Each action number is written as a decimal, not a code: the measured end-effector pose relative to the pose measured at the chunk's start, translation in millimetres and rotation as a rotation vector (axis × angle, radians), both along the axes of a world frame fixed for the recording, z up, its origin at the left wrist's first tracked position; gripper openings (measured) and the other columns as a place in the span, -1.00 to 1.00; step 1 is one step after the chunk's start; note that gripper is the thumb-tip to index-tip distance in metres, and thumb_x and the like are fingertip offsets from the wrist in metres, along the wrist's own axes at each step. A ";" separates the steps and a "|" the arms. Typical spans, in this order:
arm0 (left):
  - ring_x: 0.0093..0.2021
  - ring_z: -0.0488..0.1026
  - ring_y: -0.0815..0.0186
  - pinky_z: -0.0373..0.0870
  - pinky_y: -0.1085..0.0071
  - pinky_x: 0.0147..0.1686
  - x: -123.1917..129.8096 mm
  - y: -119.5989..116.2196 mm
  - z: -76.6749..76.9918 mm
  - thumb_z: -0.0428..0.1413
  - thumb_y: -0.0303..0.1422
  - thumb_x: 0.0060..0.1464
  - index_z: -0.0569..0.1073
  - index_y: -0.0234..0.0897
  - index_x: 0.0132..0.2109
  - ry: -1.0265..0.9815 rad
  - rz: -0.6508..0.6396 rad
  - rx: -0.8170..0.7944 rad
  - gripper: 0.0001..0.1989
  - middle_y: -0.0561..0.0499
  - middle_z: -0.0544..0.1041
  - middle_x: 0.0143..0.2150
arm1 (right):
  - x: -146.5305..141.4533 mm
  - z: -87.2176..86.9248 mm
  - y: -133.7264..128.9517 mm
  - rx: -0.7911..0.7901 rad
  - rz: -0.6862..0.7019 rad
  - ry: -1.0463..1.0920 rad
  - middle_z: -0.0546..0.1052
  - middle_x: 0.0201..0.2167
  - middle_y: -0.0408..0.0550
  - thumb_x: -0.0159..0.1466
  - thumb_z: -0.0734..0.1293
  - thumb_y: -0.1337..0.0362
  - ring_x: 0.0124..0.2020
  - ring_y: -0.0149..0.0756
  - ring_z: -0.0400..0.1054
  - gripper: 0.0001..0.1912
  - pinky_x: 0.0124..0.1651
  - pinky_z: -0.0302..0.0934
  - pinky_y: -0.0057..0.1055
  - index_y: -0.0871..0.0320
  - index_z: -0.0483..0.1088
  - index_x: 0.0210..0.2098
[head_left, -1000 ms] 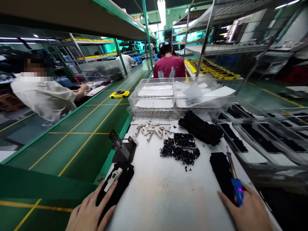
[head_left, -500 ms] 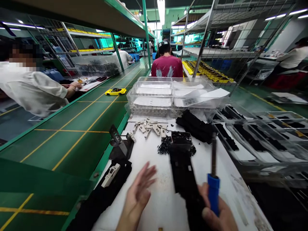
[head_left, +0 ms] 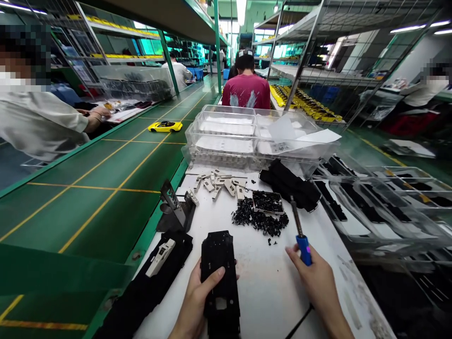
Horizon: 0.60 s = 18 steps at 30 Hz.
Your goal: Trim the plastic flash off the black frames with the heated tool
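1. Black plate [head_left: 226, 285] is over the desk [head_left: 257, 301], clamped in the left hand [head_left: 197, 293], thumb on top.
2. Right hand [head_left: 315, 275] has a blue-handled soldering iron [head_left: 302, 249] gripped, right of the plate.
3. Little black bits [head_left: 261, 225] piled beyond.

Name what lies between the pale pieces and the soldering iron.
Between the pale pieces and soldering iron, the head view shows a box of black bits, with more heaped beside it.

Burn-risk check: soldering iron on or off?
Probably on: the soldering iron in the right hand shows a pink light on its handle. Tip heat can't be seen.
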State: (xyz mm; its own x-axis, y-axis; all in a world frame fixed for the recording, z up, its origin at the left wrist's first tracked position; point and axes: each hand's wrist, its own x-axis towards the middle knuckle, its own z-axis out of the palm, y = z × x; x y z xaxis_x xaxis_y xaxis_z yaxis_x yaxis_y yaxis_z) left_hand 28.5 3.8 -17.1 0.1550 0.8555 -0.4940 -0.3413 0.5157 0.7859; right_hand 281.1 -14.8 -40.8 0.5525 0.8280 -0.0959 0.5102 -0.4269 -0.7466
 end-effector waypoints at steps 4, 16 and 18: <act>-0.24 0.61 0.07 0.50 0.28 -0.31 -2.8 5.7 1.5 0.27 -0.21 0.02 0.42 -0.33 0.00 0.033 -0.032 0.021 -0.56 -0.22 0.63 -0.09 | -0.8 -10.4 25.8 -0.083 0.185 -0.087 0.44 -0.61 -0.19 0.23 0.23 0.09 -0.57 -0.22 0.28 -0.71 -0.43 0.14 -0.37 0.08 0.48 -0.19; -0.03 0.56 -0.11 0.49 0.18 -0.25 1.6 24.4 -8.5 0.18 -0.41 0.01 0.24 -0.22 0.11 -0.207 -0.272 -0.119 -0.49 -0.28 0.52 0.09 | 2.1 -25.3 40.5 0.005 0.407 -0.159 0.46 -0.54 -0.07 0.27 0.19 0.03 -0.50 -0.19 0.29 -0.70 -0.39 0.10 -0.33 0.06 0.32 -0.47; -0.01 0.55 -0.10 0.48 0.19 -0.25 1.5 28.0 -7.3 0.14 -0.44 0.01 0.21 -0.22 0.14 -0.237 -0.296 -0.150 -0.48 -0.28 0.49 0.14 | -0.4 -26.5 41.9 0.035 0.423 -0.162 0.42 -0.54 -0.07 0.27 0.19 0.01 -0.52 -0.21 0.25 -0.67 -0.41 0.07 -0.32 0.05 0.24 -0.52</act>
